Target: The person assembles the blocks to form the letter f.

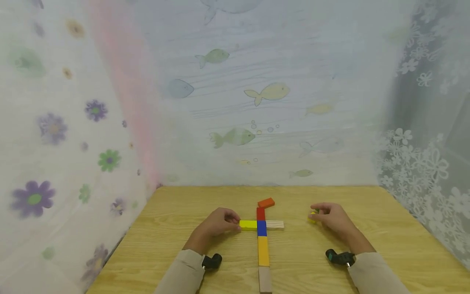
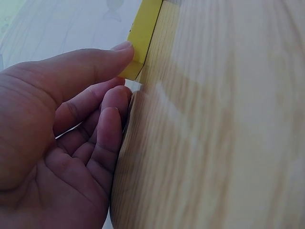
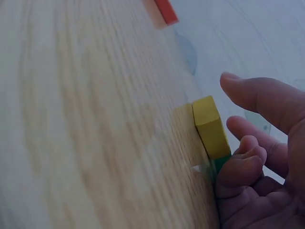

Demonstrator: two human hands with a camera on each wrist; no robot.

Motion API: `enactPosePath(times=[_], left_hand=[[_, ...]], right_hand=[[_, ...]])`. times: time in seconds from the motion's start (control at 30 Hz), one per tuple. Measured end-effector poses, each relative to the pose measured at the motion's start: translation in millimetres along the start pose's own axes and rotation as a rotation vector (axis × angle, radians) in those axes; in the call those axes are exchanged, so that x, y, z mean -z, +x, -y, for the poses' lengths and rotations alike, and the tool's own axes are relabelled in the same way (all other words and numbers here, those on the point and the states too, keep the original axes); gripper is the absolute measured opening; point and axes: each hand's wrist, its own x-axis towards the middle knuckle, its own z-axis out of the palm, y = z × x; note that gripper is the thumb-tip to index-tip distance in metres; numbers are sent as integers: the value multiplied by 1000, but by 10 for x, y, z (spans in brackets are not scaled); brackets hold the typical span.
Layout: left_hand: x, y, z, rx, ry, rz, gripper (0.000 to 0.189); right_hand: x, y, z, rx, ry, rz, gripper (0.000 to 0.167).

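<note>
My left hand (image 1: 218,225) pinches the outer end of a bright yellow block (image 1: 248,225); in the left wrist view the thumb lies against that block (image 2: 147,33). Its inner end meets a blue block (image 1: 262,228). A red block (image 1: 260,214), a pale wooden block (image 1: 275,225) and an amber block (image 1: 263,251) surround the blue one, forming a cross. To the right, my right hand (image 1: 335,222) is beside another yellow block (image 3: 209,126), thumb apart from it and fingers loosely bent. A green block (image 3: 222,162), mostly hidden, shows behind that yellow one.
An orange-red block (image 1: 266,203) lies aslant beyond the red one. A tan block (image 1: 264,280) continues the column toward the near edge. The wooden table (image 1: 176,204) ends at a fish-patterned curtain (image 1: 235,163). Black wrist devices (image 1: 212,261) sit by both sleeves.
</note>
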Motion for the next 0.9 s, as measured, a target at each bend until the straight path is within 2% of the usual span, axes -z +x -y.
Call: enactPosePath(times=[0.3, 0.43, 0.7, 0.9], left_hand=[[7, 7, 81, -6, -7, 7, 28], [6, 11, 64, 0, -22, 8, 29], [0, -8, 23, 6, -35, 5, 29], [4, -36, -19, 26, -22, 6, 29]], right_hand=[[6, 21, -28, -24, 15, 60, 63], [65, 10, -28, -36, -11, 82, 65], [150, -32, -28, -40, 5, 133, 65], [121, -18, -63, -24, -11, 114, 59]])
